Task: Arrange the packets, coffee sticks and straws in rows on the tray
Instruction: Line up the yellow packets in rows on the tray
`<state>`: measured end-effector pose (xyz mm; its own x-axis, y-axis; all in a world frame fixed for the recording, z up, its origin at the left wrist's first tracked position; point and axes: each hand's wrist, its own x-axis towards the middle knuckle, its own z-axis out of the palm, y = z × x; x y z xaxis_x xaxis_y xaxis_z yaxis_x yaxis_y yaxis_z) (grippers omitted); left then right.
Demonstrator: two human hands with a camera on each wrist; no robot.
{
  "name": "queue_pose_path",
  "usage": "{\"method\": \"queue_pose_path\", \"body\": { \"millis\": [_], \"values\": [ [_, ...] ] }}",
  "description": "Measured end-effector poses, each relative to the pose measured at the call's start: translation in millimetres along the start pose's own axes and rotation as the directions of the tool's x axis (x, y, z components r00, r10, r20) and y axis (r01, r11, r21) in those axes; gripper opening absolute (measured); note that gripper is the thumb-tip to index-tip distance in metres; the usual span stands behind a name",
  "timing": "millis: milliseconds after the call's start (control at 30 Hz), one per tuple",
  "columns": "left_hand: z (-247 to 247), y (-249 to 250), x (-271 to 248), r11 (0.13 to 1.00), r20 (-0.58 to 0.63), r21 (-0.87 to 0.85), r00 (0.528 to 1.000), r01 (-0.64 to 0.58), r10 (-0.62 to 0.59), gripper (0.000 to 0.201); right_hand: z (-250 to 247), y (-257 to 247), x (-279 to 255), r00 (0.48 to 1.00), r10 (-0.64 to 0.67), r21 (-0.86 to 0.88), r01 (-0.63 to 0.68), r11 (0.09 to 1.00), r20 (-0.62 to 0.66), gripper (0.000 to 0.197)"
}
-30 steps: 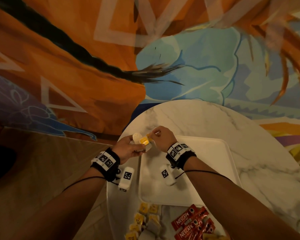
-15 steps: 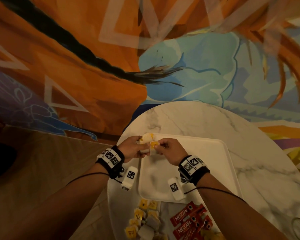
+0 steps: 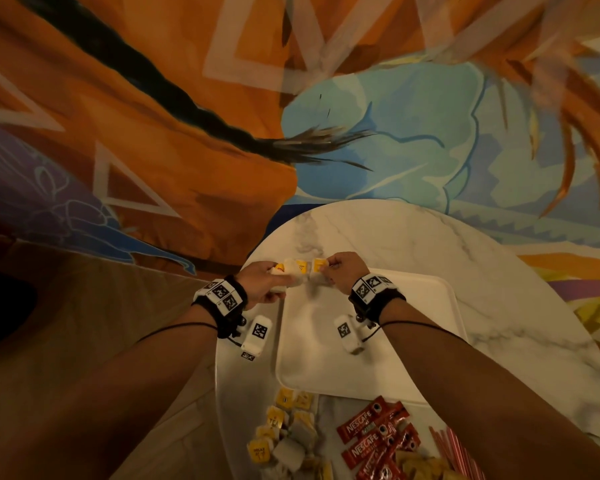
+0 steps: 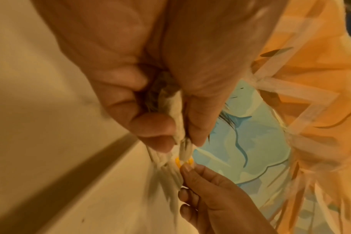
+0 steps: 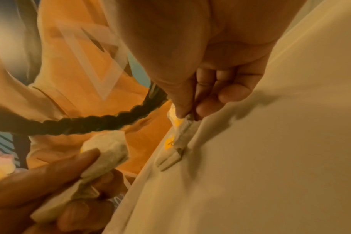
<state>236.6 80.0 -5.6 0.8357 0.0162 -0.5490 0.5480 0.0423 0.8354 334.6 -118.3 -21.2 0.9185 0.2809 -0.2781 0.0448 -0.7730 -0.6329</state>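
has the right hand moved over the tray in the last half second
Yes. The right hand, pinching a packet, moved away from the person, toward the tray's far edge.

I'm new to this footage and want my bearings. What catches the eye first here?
Both hands, left hand and right hand, meet at the far left corner of the white tray, each pinching tea bags with yellow tags. Nearer the person, off the tray, lie a heap of packets, red coffee sticks and straws. A bright orange-and-blue mural fills the background.
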Motion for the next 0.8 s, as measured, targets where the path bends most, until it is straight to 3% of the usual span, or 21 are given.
{"method": "queue_pose_path", "body": {
  "millis": [233, 467, 667, 800],
  "values": [
    [1.8, 1.2, 3.5, 1.000, -0.027, 0.008, 0.999, 0.017, -0.017, 0.032, 5.8, -8.7, 3.3, 0.999, 0.032, -0.103, -0.035, 0.994, -0.032, 0.026],
    [5.3, 6.8, 1.9, 0.999, -0.006, 0.041, 1.000, 0.022, -0.022, 0.025, 4.2, -5.8, 1.5, 0.992, 0.075, -0.017, -0.077, 0.997, -0.103, 0.029],
    [8.6, 6.6, 2.8, 0.998, 0.025, 0.055, 0.999, -0.032, 0.030, 0.020, -3.1, -13.4, -28.4, 0.995, -0.093, 0.301, 0.076, 0.951, 0.042, 0.017],
    [14.9, 9.0, -0.1, 0.996, 0.045, 0.065, 0.997, -0.062, 0.060, 0.018, -1.8, -10.3, -47.5, 0.984, -0.144, 0.382, 0.093, 0.919, 0.106, 0.016]
  ]
}}
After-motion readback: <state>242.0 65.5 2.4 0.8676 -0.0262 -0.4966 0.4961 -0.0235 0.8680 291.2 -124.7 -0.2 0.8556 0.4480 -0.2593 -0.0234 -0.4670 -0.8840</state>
